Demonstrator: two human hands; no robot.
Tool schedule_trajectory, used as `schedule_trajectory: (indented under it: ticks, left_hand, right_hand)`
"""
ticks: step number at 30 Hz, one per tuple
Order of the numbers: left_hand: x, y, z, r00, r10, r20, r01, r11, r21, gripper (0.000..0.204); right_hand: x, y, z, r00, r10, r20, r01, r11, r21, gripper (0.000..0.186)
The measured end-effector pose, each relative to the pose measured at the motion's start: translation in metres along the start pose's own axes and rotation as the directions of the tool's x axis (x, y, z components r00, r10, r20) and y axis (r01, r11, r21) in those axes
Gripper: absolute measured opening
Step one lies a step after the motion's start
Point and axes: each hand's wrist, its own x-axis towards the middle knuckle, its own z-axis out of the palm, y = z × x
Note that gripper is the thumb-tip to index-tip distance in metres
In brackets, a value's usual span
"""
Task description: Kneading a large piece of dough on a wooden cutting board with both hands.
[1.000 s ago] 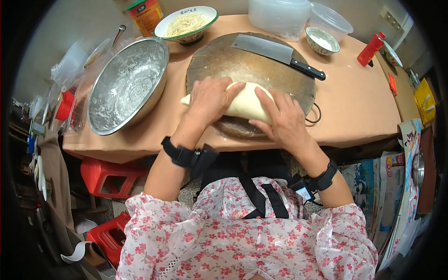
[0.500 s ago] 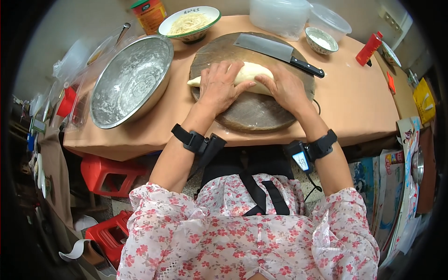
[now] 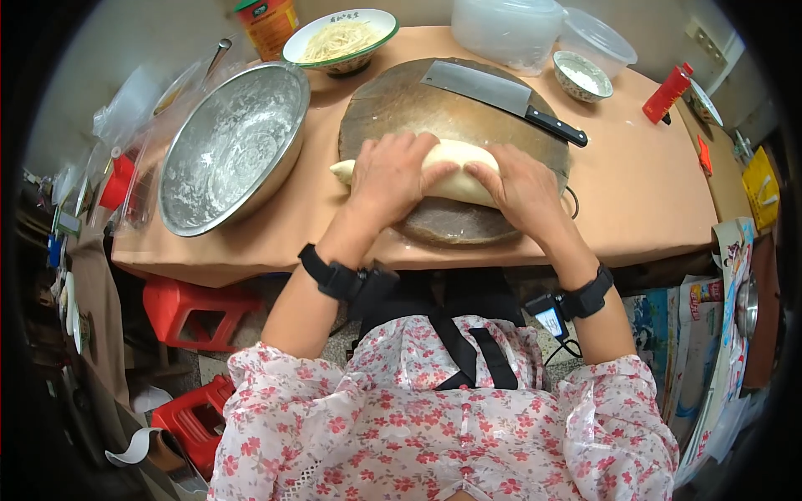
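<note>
A thick, pale roll of dough (image 3: 462,179) lies crosswise on the round wooden chopping board (image 3: 380,98). My left hand (image 3: 391,177) is wrapped over its left part, and a tapered end pokes out beyond that hand. Round the right end curls my right hand (image 3: 526,185), its thumb pressed on the near side of the dough. Both thumbs point toward each other, with the dough bare between them. Behind the dough, a cleaver (image 3: 480,86) with a black handle rests on the board, its handle reaching past the right edge.
Left of the board stands a large floury metal bowl (image 3: 238,150). A dish of pale shreds (image 3: 341,42) and an orange canister (image 3: 269,29) are at the back. Plastic tubs (image 3: 505,33), a small bowl of white powder (image 3: 582,77) and a red bottle (image 3: 668,93) stand back right.
Both hands have drawn the dough toward me, nearer the board's front edge. The cleaver and the bowls have stayed in place on the table.
</note>
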Motion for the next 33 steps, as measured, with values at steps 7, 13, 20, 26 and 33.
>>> schedule_trajectory:
  ticks: [7,13,20,26,33]
  left_hand:
    - [0.050,-0.009,-0.001,0.952,-0.225,0.209,0.244,0.967,-0.067,0.052]
    - [0.032,-0.006,0.007,0.980,-0.166,0.114,0.175,0.982,-0.076,0.044]
    - [-0.033,0.021,-0.005,0.988,0.041,-0.151,-0.044,0.999,-0.020,0.031]
    - [-0.028,0.017,-0.005,0.986,0.053,-0.157,-0.061,0.997,-0.044,0.030]
    - [-0.001,-0.003,0.007,0.997,-0.046,-0.067,0.039,0.994,-0.097,0.032]
  right_hand:
    - [0.033,0.015,0.016,0.985,-0.013,-0.171,-0.008,0.992,-0.124,0.037]
    - [0.014,0.012,0.016,0.992,-0.003,-0.128,-0.008,0.997,-0.081,0.030]
    - [-0.037,-0.010,0.002,0.968,-0.159,-0.195,0.139,0.984,-0.111,0.031]
    - [-0.038,-0.013,0.003,0.968,-0.159,-0.194,0.134,0.982,-0.135,0.032]
    - [-0.007,-0.002,0.015,0.974,-0.130,-0.188,0.100,0.982,-0.161,0.027]
